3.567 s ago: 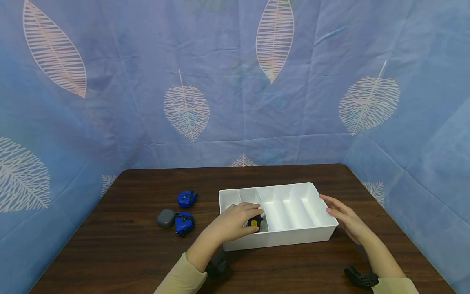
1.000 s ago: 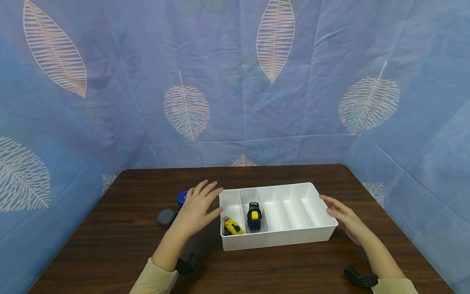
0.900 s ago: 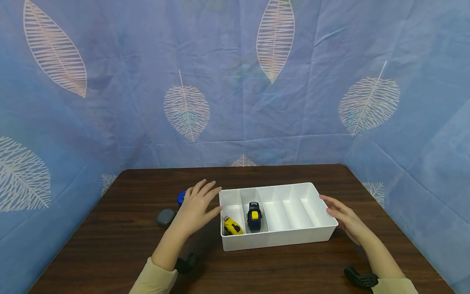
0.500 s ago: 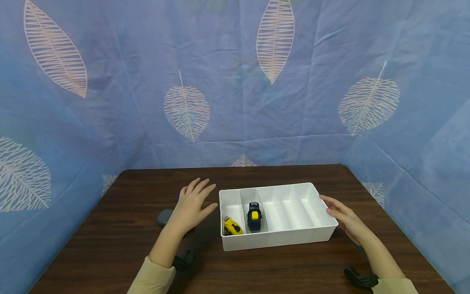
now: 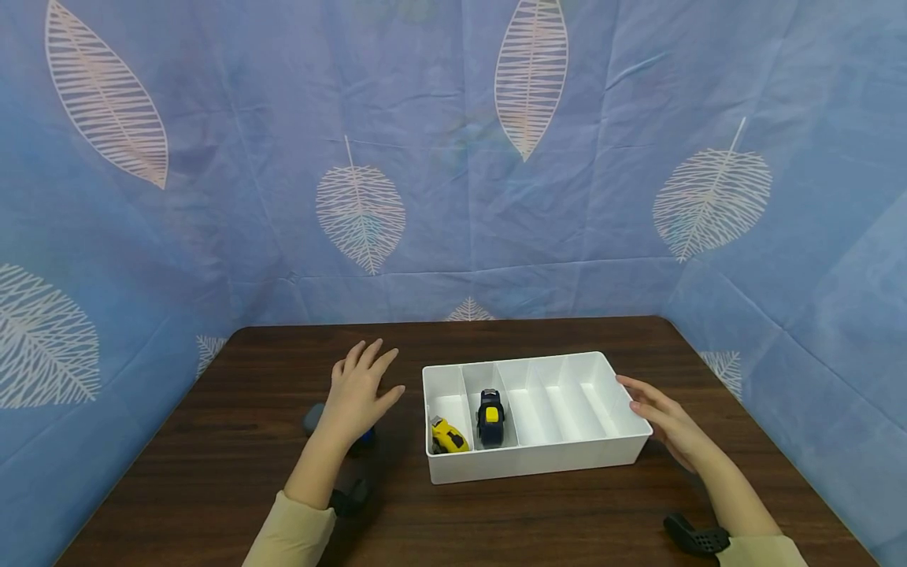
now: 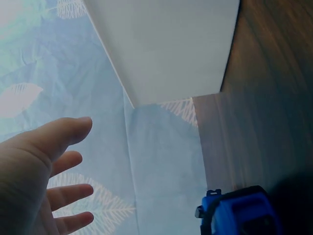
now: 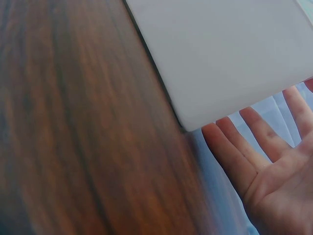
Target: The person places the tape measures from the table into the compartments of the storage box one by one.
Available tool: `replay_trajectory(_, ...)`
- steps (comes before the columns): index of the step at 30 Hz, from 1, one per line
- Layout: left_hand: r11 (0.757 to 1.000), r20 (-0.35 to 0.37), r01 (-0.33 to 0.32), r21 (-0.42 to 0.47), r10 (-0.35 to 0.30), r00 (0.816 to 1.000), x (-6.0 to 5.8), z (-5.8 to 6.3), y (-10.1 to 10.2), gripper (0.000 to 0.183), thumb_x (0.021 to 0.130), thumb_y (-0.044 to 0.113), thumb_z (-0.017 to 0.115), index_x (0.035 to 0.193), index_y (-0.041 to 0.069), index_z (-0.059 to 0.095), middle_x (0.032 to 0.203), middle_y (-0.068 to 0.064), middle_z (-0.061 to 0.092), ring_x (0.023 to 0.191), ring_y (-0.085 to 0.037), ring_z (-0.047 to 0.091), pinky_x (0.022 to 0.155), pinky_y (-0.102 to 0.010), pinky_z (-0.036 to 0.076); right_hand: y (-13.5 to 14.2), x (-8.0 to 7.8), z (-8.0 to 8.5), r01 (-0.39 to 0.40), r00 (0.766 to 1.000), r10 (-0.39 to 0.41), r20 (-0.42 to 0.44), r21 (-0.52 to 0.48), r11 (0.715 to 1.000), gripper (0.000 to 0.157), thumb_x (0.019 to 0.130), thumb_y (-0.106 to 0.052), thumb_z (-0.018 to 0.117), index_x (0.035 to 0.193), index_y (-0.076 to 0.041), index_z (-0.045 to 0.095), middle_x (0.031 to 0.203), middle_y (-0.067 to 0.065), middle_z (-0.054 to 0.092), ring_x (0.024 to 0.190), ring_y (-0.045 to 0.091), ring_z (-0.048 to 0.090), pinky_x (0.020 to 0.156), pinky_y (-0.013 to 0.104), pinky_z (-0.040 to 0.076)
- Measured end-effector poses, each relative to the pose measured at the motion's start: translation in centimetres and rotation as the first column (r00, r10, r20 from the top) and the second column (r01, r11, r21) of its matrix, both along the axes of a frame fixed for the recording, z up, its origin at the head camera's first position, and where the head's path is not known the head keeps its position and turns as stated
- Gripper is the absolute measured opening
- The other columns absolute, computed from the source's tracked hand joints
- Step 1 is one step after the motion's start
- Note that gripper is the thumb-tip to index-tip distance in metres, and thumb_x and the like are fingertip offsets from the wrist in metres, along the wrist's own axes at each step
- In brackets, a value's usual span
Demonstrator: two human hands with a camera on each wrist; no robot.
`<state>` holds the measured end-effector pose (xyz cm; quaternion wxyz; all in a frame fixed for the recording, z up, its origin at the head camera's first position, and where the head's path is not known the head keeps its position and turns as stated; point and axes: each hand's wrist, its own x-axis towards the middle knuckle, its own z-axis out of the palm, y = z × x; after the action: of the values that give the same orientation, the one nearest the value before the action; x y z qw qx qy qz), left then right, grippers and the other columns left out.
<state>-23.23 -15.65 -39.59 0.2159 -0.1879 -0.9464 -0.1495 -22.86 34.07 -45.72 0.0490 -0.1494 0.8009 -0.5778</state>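
My left hand [image 5: 354, 398] hovers palm-down with spread fingers, left of a white divided tray [image 5: 538, 463], holding nothing. Beneath it, a blue tape measure [image 5: 367, 438] peeks out at the wrist; in the left wrist view the blue tape measure [image 6: 249, 215] shows its black strap. The other blue one is hidden behind the hand. My right hand [image 5: 669, 421] keeps its extended fingers against the tray's right end; the right wrist view shows fingertips at the tray wall [image 7: 220, 58]. Inside the tray, a yellow-and-black tape measure [image 5: 449, 436] lies in the leftmost compartment, and a navy one [image 5: 490, 419] with a yellow button stands beside it.
A dark grey rounded object [image 5: 312, 417] is partly covered by the left forearm. Everything stands on a dark wooden table [image 5: 538, 520], with blue leaf-patterned cloth [image 5: 439, 197] hanging behind and at both sides.
My left hand has let go of the navy tape measure in the second compartment, left the tray and drifted leftward over the blue tape measures. The right hand and tray have stayed put.
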Motion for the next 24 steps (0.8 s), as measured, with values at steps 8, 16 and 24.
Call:
replay_trajectory(8, 0.998, 0.032, -0.061, 0.024, 0.06, 0.998, -0.3, -0.4, -0.5, 0.063, 0.085, 0.035, 0.073, 0.139, 0.011, 0.05, 0.148, -0.021, 0.032, 0.135, -0.044, 0.024, 0.1, -0.066, 0.025, 0.0, 0.0, 0.0, -0.001, 1.0, 0.001, 0.001, 0.001, 1.0, 0.051, 0.103, -0.019, 0.042, 0.151, -0.008, 0.027, 0.152, 0.029, 0.011, 0.133, 0.049, 0.016, 0.089, 0.047, 0.042)
replay_trajectory(16, 0.992, 0.074, -0.117, 0.048, 0.114, 0.991, -0.7, -0.9, -0.8, 0.066, 0.085, 0.035, 0.072, 0.141, 0.01, 0.048, 0.15, -0.023, 0.028, 0.136, -0.045, 0.021, 0.1, -0.067, 0.023, 0.1, 0.0, -0.1, -0.004, 1.0, 0.004, -0.003, 0.0, 1.0, 0.051, 0.103, -0.019, 0.041, 0.151, -0.008, 0.027, 0.152, 0.03, 0.009, 0.133, 0.051, 0.015, 0.09, 0.051, 0.041)
replay_trajectory(24, 0.985, 0.111, -0.165, 0.059, 0.158, 0.981, -1.0, -1.4, -1.0, 0.067, 0.086, 0.035, 0.072, 0.142, 0.01, 0.046, 0.151, -0.023, 0.025, 0.136, -0.046, 0.02, 0.1, -0.068, 0.022, 0.1, 0.0, -0.1, -0.004, 1.0, 0.004, 0.001, -0.008, 1.0, 0.051, 0.103, -0.02, 0.041, 0.15, -0.008, 0.027, 0.152, 0.031, 0.009, 0.132, 0.051, 0.016, 0.089, 0.05, 0.042)
